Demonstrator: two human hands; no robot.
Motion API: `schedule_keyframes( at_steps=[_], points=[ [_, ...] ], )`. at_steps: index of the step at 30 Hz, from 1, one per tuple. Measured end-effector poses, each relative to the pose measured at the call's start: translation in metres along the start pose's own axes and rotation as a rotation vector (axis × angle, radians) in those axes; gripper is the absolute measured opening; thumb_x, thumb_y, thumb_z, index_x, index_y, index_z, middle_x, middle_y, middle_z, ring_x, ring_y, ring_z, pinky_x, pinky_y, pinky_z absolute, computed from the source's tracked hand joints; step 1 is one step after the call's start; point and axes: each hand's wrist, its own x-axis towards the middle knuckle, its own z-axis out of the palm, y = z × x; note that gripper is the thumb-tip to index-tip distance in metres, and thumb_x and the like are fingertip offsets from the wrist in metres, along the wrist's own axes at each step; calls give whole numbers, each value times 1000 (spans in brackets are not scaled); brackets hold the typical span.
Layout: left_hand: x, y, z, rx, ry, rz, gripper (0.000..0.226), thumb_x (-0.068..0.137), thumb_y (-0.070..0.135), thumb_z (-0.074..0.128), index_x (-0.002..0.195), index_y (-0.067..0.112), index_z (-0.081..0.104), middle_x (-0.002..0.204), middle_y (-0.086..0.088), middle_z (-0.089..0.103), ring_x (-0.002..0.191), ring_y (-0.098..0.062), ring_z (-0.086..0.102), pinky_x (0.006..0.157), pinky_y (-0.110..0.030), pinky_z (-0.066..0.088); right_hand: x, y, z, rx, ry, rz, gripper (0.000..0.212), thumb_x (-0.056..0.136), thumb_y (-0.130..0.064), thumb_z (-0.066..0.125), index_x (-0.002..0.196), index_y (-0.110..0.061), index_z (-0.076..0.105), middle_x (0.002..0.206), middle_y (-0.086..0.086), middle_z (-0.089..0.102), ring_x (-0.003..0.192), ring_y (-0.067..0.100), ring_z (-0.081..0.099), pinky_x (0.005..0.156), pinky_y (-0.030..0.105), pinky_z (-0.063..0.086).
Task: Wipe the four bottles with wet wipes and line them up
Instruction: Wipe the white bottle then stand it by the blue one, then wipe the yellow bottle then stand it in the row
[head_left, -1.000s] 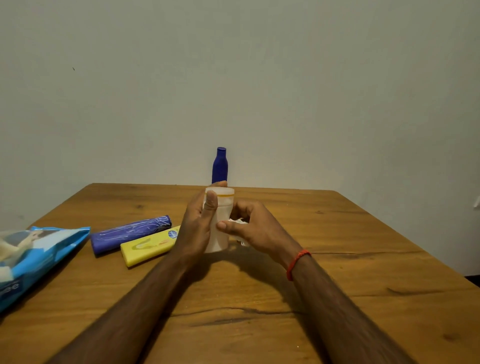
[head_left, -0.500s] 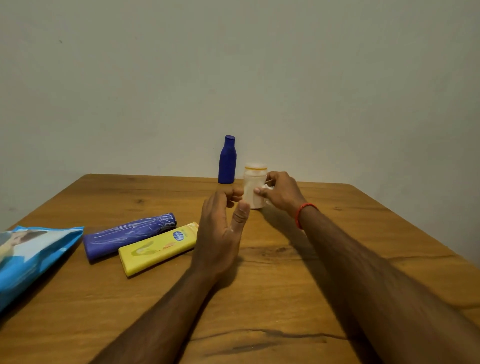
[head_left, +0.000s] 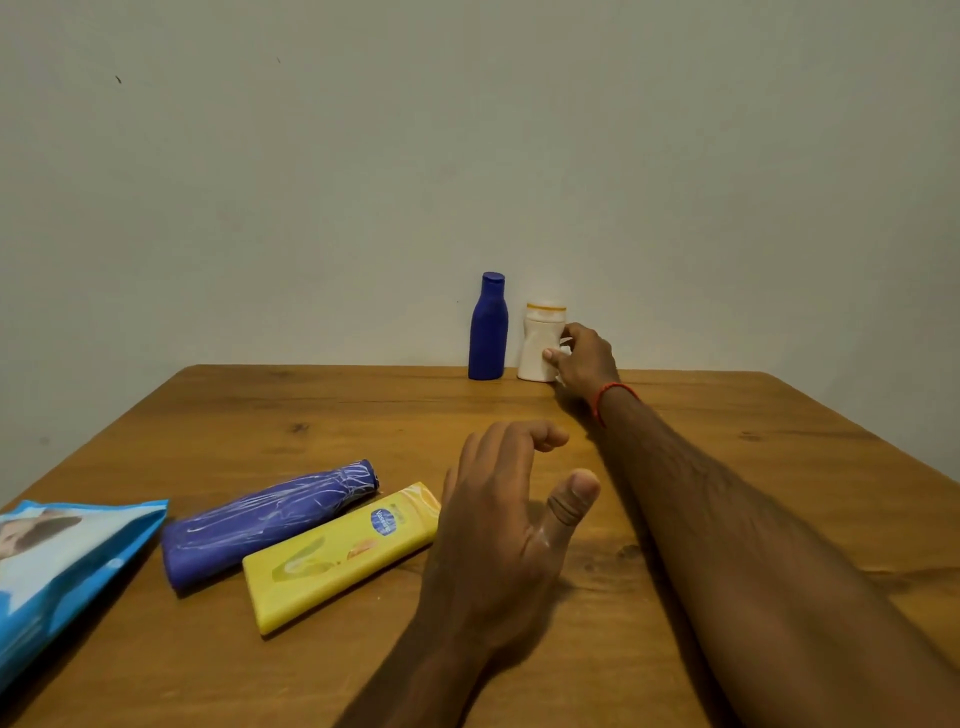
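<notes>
A small white bottle (head_left: 538, 349) with an orange-rimmed cap stands upright at the table's far edge, right beside an upright blue bottle (head_left: 487, 332). My right hand (head_left: 584, 362) is stretched out and grips the white bottle from its right side, with a bit of white wipe showing between the fingers. A purple bottle (head_left: 265, 519) and a yellow bottle (head_left: 340, 556) lie side by side on the table at the left. My left hand (head_left: 506, 525) hovers just right of the yellow bottle, fingers spread, holding nothing.
A blue wet wipes pack (head_left: 62, 561) lies at the left edge of the wooden table (head_left: 727, 467). A plain wall rises directly behind the table's far edge.
My right hand has carried the white bottle from near me to the far edge and stood it beside the blue bottle. My left hand let go of it and dropped back, fingers opening.
</notes>
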Motion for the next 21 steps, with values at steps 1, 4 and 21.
schedule_keyframes(
  at_steps=[1, 4, 21],
  points=[
    [1, 0, 0, 8, -2, 1, 48, 81, 89, 12, 113, 62, 34, 125, 37, 37, 121, 7, 40, 99, -39, 45, 4, 1, 2, -5, 1, -3, 40, 94, -15, 65, 133, -16, 55, 134, 7, 61, 125, 26, 57, 104, 42, 47],
    [2, -2, 1, 16, -12, 2, 47, 80, 90, 11, 112, 64, 32, 124, 37, 37, 121, 6, 40, 100, -38, 44, 11, 6, 4, -29, -14, -4, 43, 93, -15, 67, 134, -16, 54, 136, 8, 61, 125, 26, 57, 105, 41, 47],
    [-2, 6, -3, 179, -117, 85, 58, 92, 74, 24, 122, 33, 51, 126, 14, 49, 117, -1, 40, 98, -35, 33, -95, -26, -51, 40, -39, -147, 46, 87, -20, 75, 130, -22, 59, 134, 5, 59, 116, 17, 52, 84, 31, 47]
  ],
)
